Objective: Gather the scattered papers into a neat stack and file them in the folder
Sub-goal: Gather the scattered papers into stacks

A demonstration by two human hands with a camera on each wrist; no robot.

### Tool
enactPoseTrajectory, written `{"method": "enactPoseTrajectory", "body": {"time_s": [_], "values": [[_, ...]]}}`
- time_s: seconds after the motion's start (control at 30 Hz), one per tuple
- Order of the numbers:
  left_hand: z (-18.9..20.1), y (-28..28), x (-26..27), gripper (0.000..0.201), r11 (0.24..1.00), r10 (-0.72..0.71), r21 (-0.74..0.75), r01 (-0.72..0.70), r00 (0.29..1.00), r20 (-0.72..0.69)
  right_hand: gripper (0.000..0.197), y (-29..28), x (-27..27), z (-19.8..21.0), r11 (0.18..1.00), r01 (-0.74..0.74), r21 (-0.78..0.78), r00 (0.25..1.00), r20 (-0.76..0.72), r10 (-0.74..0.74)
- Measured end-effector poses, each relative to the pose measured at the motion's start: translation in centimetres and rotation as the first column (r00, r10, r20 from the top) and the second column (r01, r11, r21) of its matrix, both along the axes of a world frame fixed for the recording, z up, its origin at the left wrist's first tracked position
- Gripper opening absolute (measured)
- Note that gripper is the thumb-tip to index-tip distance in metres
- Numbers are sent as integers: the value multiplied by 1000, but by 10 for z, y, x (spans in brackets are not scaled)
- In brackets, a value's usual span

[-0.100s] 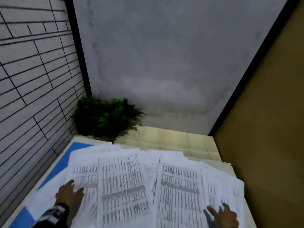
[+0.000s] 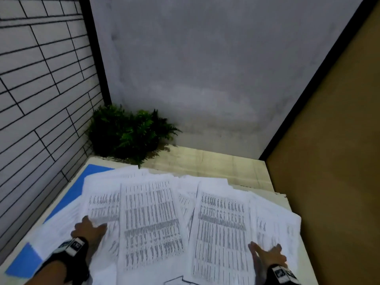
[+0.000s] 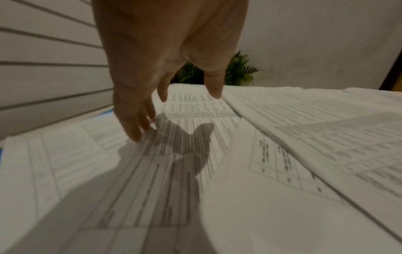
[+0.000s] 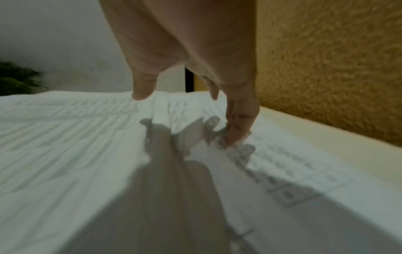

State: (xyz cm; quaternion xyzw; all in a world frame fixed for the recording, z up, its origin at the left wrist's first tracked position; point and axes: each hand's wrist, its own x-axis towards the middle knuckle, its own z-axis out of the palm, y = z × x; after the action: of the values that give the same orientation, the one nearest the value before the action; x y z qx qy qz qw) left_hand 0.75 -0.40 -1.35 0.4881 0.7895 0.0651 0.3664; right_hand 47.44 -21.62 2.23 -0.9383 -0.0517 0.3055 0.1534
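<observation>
Both hands, left hand and right hand, press spread fingers flat on overlapping papers, gripping nothing; walls hem the tabletop, a plant fills the far-left corner.

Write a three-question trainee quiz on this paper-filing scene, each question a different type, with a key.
1. True or false: the left hand grips a rolled-up sheet.
2. Multiple choice: the blue folder lies (A) on top of the papers, (B) partly under them at the left, (C) upright against the wall.
3. Fill in: the green ____ sits in the far left corner.

Key
1. False: its fingers are spread and touch the sheets; the right hand does likewise.
2. B
3. plant
</observation>
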Motion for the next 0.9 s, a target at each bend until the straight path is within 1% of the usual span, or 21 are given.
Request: {"method": "enactPoseTrajectory", "body": {"time_s": [0.03,0.07,0.1,0.13,0.17,0.2,0.27,0.3,0.37,0.4,0.43,0.47,0.53,0.6,0.63,0.67,0.7,0.73,0.77,0.8,0.9], "values": [[2,-1,6,101,1000,21,-7,-21,999,33,107,5,-5,0,999,37,31,999,-13,-37],[6,-6,17,104,1000,9,-11,-8,999,54,106,9,-12,2,999,19,48,1000,-5,-19],[-1,-10,24,105,1000,-4,-2,5,997,76,104,10,-18,-1,996,-15,83,1000,-15,17],[-2,-12,31,103,1000,-23,20,21,994,104,100,16,-22,-4,994,-49,94,998,-30,52],[2,-15,41,96,999,-41,24,38,991,128,96,20,-26,-11,993,-68,92,996,-59,74],[1,-15,49,86,998,-54,41,48,986,158,90,24,-31,-11,990,-107,92,992,-59,113],[2,-16,65,69,988,-151,70,139,966,211,77,30,-38,-5,979,-148,137,986,-51,157],[4,-15,72,66,982,-186,58,178,956,228,69,31,-36,-7,976,-142,167,988,-41,151],[3,-10,77,70,979,-203,29,202,947,247,57,32,-31,-5,963,-129,239,990,-17,137],[3,-7,81,72,978,-207,28,207,941,266,54,32,-30,-5,949,-131,286,989,-23,143],[5,-7,84,73,978,-204,17,208,934,293,55,34,-30,-7,940,-128,317,987,-51,152],[5,-8,90,74,973,-215,-19,232,928,304,62,37,-31,-10,933,-145,329,977,-99,187],[4,-13,104,72,945,-262,-100,312,903,339,68,43,-36,-13,924,-203,323,943,-191,273],[-1,-13,112,65,908,-318,-144,394,869,379,65,46,-35,-14,924,-204,324,937,-208,280],[-7,-11,113,67,901,-332,-144,410,863,380,59,46,-33,-9,932,-200,301,942,-202,268],[-9,-9,113,69,899,-333,-150,411,866,373,48,45,-28,-3,934,-183,309,945,-207,253],[-7,-6,111,63,914,-318,-126,386,872,372,38,44,-21,4,931,-178,319,946,-206,252],[-5,-2,107,48,933,-295,-85,348,880,372,30,41,-13,12,926,-176,334,949,-191,250],[-1,2,102,35,951,-265,-56,305,891,368,28,37,-4,21,914,-185,360,954,-158,255],[2,6,95,26,965,-236,-28,263,904,357,27,34,5,30,900,-188,394,957,-131,257],[5,18,72,25,982,-184,27,186,922,341,21,22,23,63,813,-169,558,960,-94,264]]}}
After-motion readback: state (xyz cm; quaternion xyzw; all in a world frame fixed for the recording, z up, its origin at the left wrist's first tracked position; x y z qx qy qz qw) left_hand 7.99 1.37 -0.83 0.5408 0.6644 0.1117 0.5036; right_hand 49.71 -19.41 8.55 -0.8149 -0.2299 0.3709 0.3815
